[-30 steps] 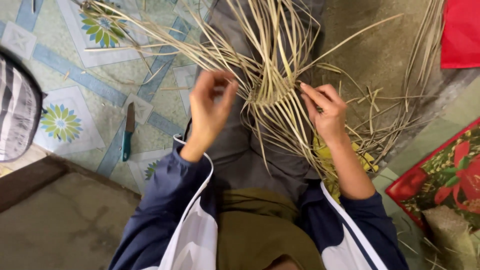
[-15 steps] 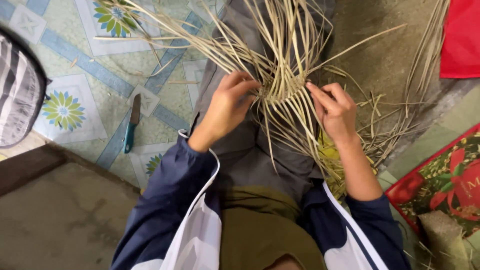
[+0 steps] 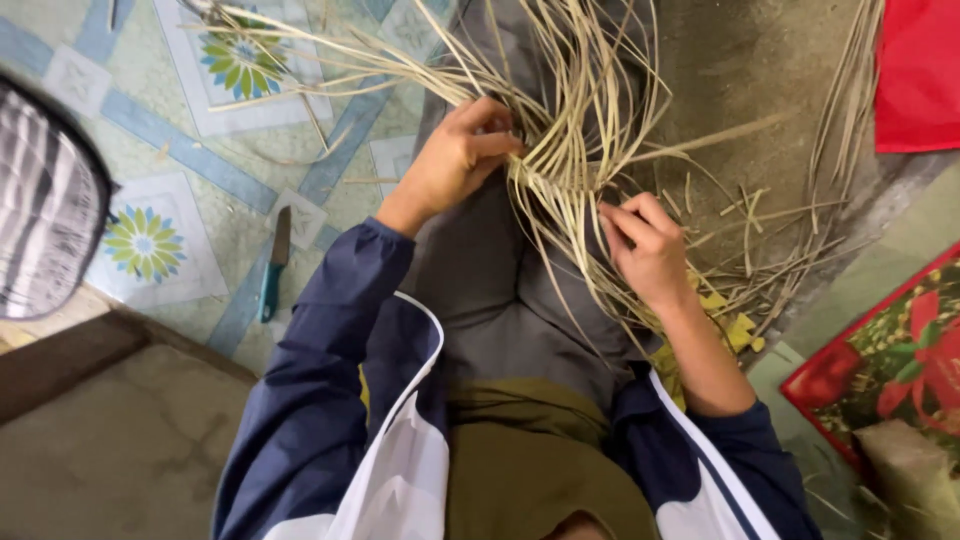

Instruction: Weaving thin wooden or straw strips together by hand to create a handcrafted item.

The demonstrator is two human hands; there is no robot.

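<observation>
A knife (image 3: 274,262) with a teal handle lies on the tiled floor (image 3: 190,175) — pale tiles with blue bands and green-and-yellow flower patterns. At the left edge sits a striped black-and-white object (image 3: 45,205), cut off by the frame. A red cloth (image 3: 917,75) lies at the upper right. Lower right, a mat (image 3: 885,365) printed with red flowers — a few small yellow scraps (image 3: 735,325) lie near it.

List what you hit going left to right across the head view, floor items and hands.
Striped grey bag → knife with teal handle → left hand → woven straw strips → right hand → red floral mat.
</observation>
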